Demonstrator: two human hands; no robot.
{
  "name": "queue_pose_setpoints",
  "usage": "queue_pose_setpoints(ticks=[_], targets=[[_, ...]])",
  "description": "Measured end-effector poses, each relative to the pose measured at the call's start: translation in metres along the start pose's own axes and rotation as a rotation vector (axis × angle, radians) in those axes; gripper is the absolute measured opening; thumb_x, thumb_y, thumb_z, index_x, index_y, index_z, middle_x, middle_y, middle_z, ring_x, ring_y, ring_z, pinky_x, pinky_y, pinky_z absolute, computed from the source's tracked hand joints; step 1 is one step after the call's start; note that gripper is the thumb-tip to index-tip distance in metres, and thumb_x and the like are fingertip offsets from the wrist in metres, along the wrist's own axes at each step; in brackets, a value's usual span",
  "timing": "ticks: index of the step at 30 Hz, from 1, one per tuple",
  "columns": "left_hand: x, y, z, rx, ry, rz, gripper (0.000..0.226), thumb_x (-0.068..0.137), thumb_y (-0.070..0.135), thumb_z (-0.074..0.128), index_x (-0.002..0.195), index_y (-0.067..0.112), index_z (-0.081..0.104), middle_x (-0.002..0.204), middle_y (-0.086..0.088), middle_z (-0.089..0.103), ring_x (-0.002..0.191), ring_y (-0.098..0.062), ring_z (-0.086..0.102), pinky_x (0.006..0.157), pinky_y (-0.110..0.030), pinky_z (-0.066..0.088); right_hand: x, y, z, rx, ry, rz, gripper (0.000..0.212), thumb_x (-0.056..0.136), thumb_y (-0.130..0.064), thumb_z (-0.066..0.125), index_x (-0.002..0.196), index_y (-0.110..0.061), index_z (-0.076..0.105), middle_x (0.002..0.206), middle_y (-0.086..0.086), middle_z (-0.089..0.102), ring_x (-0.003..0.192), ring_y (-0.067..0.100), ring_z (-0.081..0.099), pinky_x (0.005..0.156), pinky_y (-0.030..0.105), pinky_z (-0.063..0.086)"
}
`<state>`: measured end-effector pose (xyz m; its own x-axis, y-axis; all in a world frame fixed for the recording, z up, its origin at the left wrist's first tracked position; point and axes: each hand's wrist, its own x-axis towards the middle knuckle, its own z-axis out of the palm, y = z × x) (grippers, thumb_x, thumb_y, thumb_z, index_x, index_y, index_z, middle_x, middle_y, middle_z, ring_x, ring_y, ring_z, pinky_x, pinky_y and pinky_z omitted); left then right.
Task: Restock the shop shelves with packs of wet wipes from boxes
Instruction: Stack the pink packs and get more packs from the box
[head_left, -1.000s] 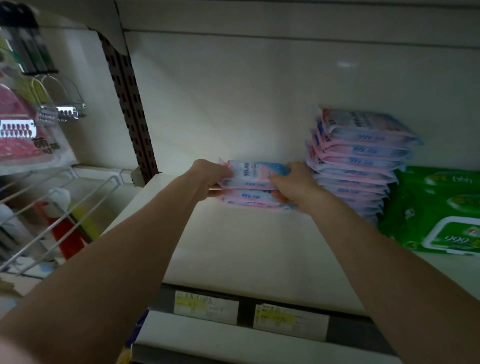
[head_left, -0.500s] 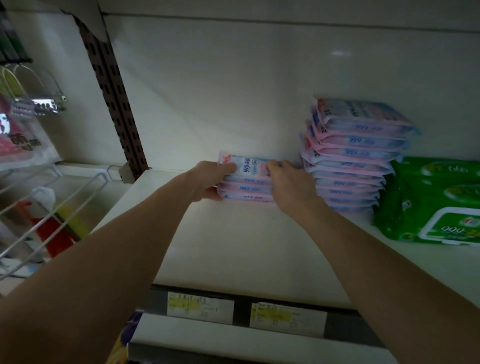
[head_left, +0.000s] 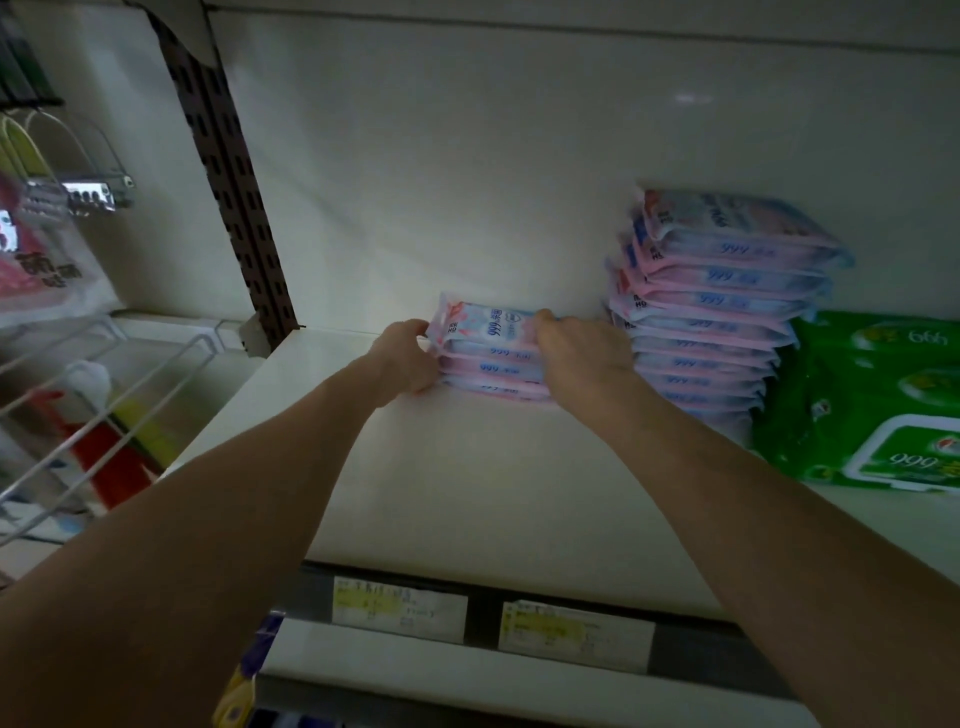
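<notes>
A short stack of pink and blue wet wipe packs (head_left: 491, 353) sits deep on the white shelf (head_left: 467, 493), close to the back wall. My left hand (head_left: 405, 361) grips the stack's left end. My right hand (head_left: 584, 353) holds its right end, fingers curled over the top pack. Just to the right stands a taller stack of the same packs (head_left: 722, 306).
Green wet wipe packs (head_left: 878, 410) lie at the far right of the shelf. Price labels (head_left: 400, 608) run along the shelf's front edge. A perforated upright (head_left: 228, 176) marks the shelf's left end. Beyond it are a wire basket (head_left: 98, 410) and hanging goods.
Both hands have pushed the short stack further back on the shelf, towards the wall and nearer the tall stack. The view has shifted slightly.
</notes>
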<state>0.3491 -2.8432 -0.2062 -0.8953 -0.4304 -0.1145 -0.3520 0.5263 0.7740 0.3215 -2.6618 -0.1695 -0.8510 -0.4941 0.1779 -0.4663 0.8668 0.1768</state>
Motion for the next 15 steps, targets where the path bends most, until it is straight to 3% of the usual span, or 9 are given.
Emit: queue_pose_setpoints(ticks=[2,6,9,11,13,15], targets=[[0.002,0.0,-0.003,0.038,-0.022,0.014,0.041,0.088,-0.002,0.051,0.128,0.006,0.054,0.108,-0.017,0.062,0.092,-0.036,0.062,0.077,-0.038,0.054,0.001,-0.001,-0.001,0.002,-0.005,-0.005,0.041,0.09,-0.006,0.055,0.129,-0.005,0.042,0.122,0.013,0.061,0.11,0.032,0.061,0.085,0.036,0.046],[-0.007,0.005,-0.01,-0.009,-0.214,0.043,0.059,0.083,-0.008,0.059,0.135,0.012,0.041,0.101,-0.012,0.055,0.077,-0.022,0.055,0.059,-0.028,0.051,-0.001,-0.002,0.001,0.003,-0.011,0.006,0.046,0.088,-0.007,0.059,0.13,-0.006,0.041,0.123,0.013,0.058,0.112,0.033,0.059,0.087,0.037,0.046],[-0.014,0.011,-0.016,-0.061,-0.327,0.073,0.057,0.085,0.026,0.071,0.13,0.024,0.037,0.102,-0.01,0.059,0.075,-0.022,0.059,0.064,-0.031,0.054,0.0,-0.001,-0.002,0.062,-0.03,0.008,0.04,0.089,-0.012,0.057,0.127,-0.008,0.044,0.123,0.014,0.058,0.111,0.033,0.058,0.083,0.035,0.044],[-0.017,0.017,-0.016,-0.078,-0.334,0.0,0.045,0.091,0.052,0.054,0.126,0.028,0.039,0.106,-0.011,0.061,0.077,-0.025,0.064,0.071,-0.034,0.057,0.005,-0.001,-0.004,0.111,-0.025,0.001,0.035,0.091,-0.02,0.056,0.124,-0.011,0.049,0.121,0.014,0.058,0.11,0.033,0.058,0.079,0.032,0.041],[-0.017,0.019,-0.013,-0.058,-0.308,-0.051,0.04,0.097,0.052,0.04,0.127,0.026,0.04,0.106,-0.013,0.061,0.074,-0.025,0.065,0.072,-0.036,0.056,0.009,-0.004,-0.005,0.148,-0.002,-0.024,0.029,0.092,-0.023,0.054,0.12,-0.013,0.056,0.119,0.013,0.059,0.11,0.033,0.058,0.079,0.031,0.041],[-0.015,0.021,-0.009,-0.015,-0.235,-0.057,0.038,0.098,0.046,0.039,0.128,0.022,0.039,0.102,-0.014,0.06,0.07,-0.025,0.063,0.069,-0.035,0.054,0.011,-0.007,-0.001,0.158,0.034,-0.06,0.022,0.093,-0.017,0.05,0.112,-0.012,0.06,0.115,0.014,0.06,0.107,0.034,0.06,0.078,0.032,0.042]])
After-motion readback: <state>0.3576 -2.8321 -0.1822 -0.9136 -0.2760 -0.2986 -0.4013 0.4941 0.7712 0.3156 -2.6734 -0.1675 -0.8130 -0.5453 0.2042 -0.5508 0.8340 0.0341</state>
